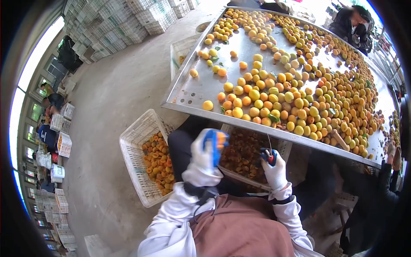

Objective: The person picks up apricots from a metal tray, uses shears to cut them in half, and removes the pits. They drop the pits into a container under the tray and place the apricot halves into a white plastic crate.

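My left hand [207,150], in a white glove with blue-coated fingers, is raised over my lap and smeared by motion. Its fingers are closed on an orange piece of fruit, seemingly an apricot [221,139]. In my right hand [275,169], gloved the same way, is a small red-handled tool [270,157] with a thin metal blade or wire pointing up; its exact kind is hard to make out. Left of my leg stands a white plastic crate [132,165] partly filled with orange apricot halves [157,162]. Under the table edge, another crate [244,180] holds dark brownish-red scraps.
A metal sorting table [195,92] with a raised rim carries many apricots [278,100] and some leaves. A person [351,25] sits at its far side; another person's hand [391,152] is at the right. Stacked crates [111,25] stand behind, with people working at the left.
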`<state>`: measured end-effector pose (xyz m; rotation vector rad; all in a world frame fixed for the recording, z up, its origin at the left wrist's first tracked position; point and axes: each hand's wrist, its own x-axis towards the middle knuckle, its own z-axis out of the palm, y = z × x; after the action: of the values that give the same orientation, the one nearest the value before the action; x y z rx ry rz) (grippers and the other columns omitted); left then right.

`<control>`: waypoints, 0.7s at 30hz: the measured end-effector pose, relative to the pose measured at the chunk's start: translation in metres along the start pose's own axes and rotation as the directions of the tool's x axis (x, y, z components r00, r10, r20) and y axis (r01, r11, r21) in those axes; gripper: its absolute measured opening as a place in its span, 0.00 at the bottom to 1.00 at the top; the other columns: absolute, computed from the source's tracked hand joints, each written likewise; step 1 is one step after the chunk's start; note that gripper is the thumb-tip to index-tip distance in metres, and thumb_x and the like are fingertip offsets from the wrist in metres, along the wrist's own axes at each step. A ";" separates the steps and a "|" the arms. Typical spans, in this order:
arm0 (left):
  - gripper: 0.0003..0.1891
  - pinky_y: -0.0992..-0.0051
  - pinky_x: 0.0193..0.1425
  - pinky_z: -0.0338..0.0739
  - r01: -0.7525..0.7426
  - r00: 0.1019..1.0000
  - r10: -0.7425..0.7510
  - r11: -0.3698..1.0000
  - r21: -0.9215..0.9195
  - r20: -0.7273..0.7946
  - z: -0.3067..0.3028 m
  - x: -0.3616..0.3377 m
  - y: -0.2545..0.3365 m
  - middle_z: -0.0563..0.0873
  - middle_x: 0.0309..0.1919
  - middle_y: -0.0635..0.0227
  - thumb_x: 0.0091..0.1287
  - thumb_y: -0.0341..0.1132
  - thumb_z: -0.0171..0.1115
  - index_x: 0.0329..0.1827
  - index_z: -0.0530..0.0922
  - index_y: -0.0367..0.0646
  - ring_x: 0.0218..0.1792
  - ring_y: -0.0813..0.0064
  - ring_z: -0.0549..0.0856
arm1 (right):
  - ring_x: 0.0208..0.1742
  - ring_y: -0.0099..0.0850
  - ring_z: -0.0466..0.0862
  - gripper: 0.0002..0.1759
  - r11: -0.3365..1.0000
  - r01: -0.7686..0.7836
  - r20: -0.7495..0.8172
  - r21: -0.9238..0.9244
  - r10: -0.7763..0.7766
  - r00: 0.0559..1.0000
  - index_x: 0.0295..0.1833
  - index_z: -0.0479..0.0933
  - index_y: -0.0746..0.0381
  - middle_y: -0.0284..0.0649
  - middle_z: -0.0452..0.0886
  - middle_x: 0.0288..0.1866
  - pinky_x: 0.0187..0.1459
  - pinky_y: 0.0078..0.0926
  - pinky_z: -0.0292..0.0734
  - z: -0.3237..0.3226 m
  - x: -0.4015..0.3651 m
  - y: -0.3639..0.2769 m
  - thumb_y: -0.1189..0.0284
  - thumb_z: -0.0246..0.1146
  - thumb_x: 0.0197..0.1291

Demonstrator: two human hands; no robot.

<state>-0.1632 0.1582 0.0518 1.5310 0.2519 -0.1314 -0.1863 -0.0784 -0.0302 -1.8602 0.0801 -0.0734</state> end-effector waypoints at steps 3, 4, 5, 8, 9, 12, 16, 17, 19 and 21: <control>0.15 0.72 0.49 0.80 -0.130 0.901 0.152 0.988 0.082 -0.406 -0.085 -0.011 0.006 0.85 0.41 0.61 0.70 0.36 0.61 0.53 0.79 0.34 0.42 0.69 0.86 | 0.31 0.48 0.85 0.09 0.976 0.079 0.042 -0.202 -0.072 0.997 0.45 0.80 0.65 0.48 0.85 0.32 0.35 0.34 0.79 -0.016 0.004 0.034 0.73 0.68 0.63; 0.17 0.76 0.38 0.78 -0.290 0.822 0.434 0.876 0.386 -0.367 -0.117 -0.007 -0.008 0.85 0.29 0.67 0.80 0.43 0.53 0.43 0.81 0.38 0.35 0.77 0.85 | 0.33 0.53 0.85 0.11 0.939 -0.004 0.079 -0.344 0.034 0.996 0.42 0.79 0.65 0.50 0.86 0.32 0.36 0.40 0.80 -0.021 0.006 0.039 0.68 0.69 0.62; 0.15 0.71 0.39 0.79 -0.147 0.819 0.527 0.577 0.803 -0.229 -0.164 -0.010 -0.014 0.87 0.35 0.62 0.76 0.45 0.58 0.46 0.82 0.41 0.35 0.69 0.87 | 0.35 0.53 0.86 0.14 0.887 -0.020 0.099 -0.462 0.074 0.992 0.42 0.79 0.65 0.50 0.86 0.32 0.37 0.43 0.80 -0.023 0.007 0.046 0.65 0.69 0.62; 0.22 0.56 0.62 0.73 0.209 0.776 0.628 -0.332 0.920 0.051 -0.172 -0.016 0.005 0.83 0.56 0.56 0.66 0.47 0.68 0.57 0.80 0.45 0.54 0.50 0.82 | 0.37 0.53 0.87 0.17 0.809 -0.062 0.113 -0.585 0.157 0.981 0.43 0.79 0.66 0.51 0.86 0.32 0.39 0.46 0.81 -0.024 0.006 0.055 0.62 0.70 0.62; 0.24 0.55 0.65 0.70 0.141 0.781 0.623 -0.242 0.960 0.042 -0.164 -0.009 0.011 0.82 0.58 0.56 0.65 0.48 0.69 0.59 0.79 0.45 0.57 0.51 0.80 | 0.37 0.53 0.87 0.19 0.789 -0.093 0.104 -0.607 0.195 0.975 0.44 0.79 0.67 0.52 0.86 0.32 0.40 0.47 0.82 -0.023 0.006 0.055 0.60 0.70 0.62; 0.27 0.56 0.65 0.70 -0.082 0.743 0.648 -0.159 0.984 0.167 -0.122 0.047 0.030 0.83 0.55 0.56 0.62 0.49 0.72 0.60 0.79 0.45 0.57 0.54 0.80 | 0.38 0.54 0.87 0.18 0.796 -0.060 0.119 -0.602 0.164 0.979 0.44 0.78 0.67 0.53 0.86 0.34 0.40 0.46 0.82 -0.019 0.000 0.063 0.62 0.69 0.62; 0.26 0.59 0.59 0.71 -0.265 0.761 0.527 -0.281 0.922 0.379 -0.084 0.141 0.016 0.87 0.46 0.58 0.67 0.55 0.65 0.57 0.80 0.43 0.51 0.58 0.84 | 0.39 0.54 0.86 0.17 0.827 -0.060 0.169 -0.559 0.184 0.968 0.44 0.79 0.66 0.54 0.86 0.34 0.40 0.45 0.82 -0.023 -0.007 0.037 0.63 0.70 0.61; 0.28 0.51 0.70 0.66 -0.258 0.940 0.194 -0.139 0.956 0.281 -0.060 0.144 0.043 0.86 0.52 0.53 0.72 0.56 0.56 0.62 0.77 0.41 0.58 0.53 0.82 | 0.39 0.54 0.86 0.16 0.832 -0.050 0.169 -0.553 0.171 0.971 0.45 0.79 0.66 0.54 0.85 0.35 0.40 0.45 0.81 -0.025 -0.011 0.033 0.64 0.70 0.61; 0.24 0.55 0.63 0.73 -0.245 0.968 0.014 -0.123 0.962 0.249 -0.046 0.170 0.039 0.87 0.53 0.54 0.71 0.54 0.57 0.56 0.80 0.43 0.56 0.53 0.84 | 0.39 0.55 0.86 0.16 0.837 -0.042 0.162 -0.546 0.154 0.975 0.45 0.79 0.65 0.54 0.85 0.35 0.40 0.45 0.81 -0.030 -0.017 0.029 0.64 0.70 0.61; 0.22 0.56 0.60 0.75 -0.228 0.971 -0.096 -0.117 0.967 0.217 -0.038 0.180 0.036 0.87 0.52 0.56 0.71 0.54 0.58 0.52 0.81 0.44 0.56 0.54 0.84 | 0.39 0.55 0.85 0.15 0.850 -0.018 0.135 -0.526 0.105 0.985 0.46 0.78 0.65 0.54 0.85 0.35 0.40 0.45 0.81 -0.033 -0.023 0.027 0.66 0.70 0.61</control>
<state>0.0170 0.2110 0.0422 3.1540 -0.2623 -0.5229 -0.2129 -0.1159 -0.0466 -2.4046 0.0512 0.1597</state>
